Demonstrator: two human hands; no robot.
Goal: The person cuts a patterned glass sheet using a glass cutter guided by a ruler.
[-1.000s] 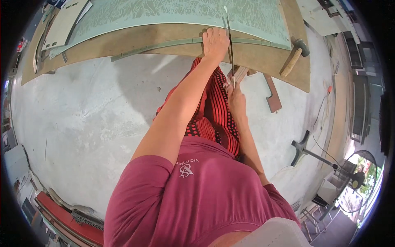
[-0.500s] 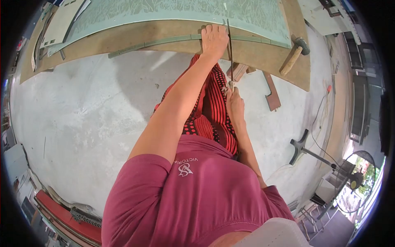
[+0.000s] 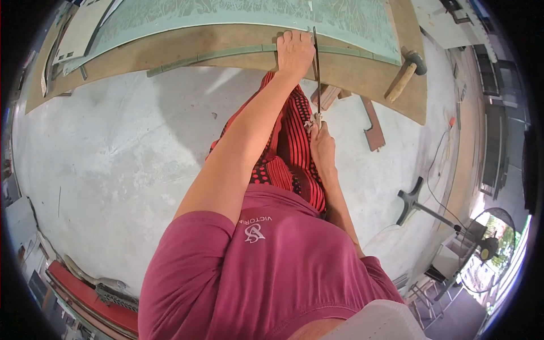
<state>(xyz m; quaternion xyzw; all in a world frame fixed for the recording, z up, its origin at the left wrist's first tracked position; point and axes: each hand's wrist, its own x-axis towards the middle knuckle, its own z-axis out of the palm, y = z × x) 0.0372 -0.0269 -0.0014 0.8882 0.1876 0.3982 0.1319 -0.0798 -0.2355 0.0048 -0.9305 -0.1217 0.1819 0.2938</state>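
Observation:
My left hand (image 3: pixel 295 55) presses down on a long green strip (image 3: pixel 232 52) near the front edge of the brown board (image 3: pixel 226 37), its fingers curled over the strip. My right hand (image 3: pixel 322 145) is closed around the cloth-wrapped handle of a long thin saw-like blade (image 3: pixel 318 73). The blade points away from me and crosses the strip just right of my left hand. Behind the strip lies a large pale green patterned sheet (image 3: pixel 226 12).
A hammer (image 3: pixel 403 82) lies at the board's right end. Below the board, wood blocks (image 3: pixel 328 97) and a brown notched piece (image 3: pixel 373 124) are on the floor. A fan (image 3: pixel 487 247) stands at the right. White panels (image 3: pixel 85 31) lie at the upper left.
The view has shifted very slightly. My right hand and the blade have barely moved, and my left hand stays on the strip.

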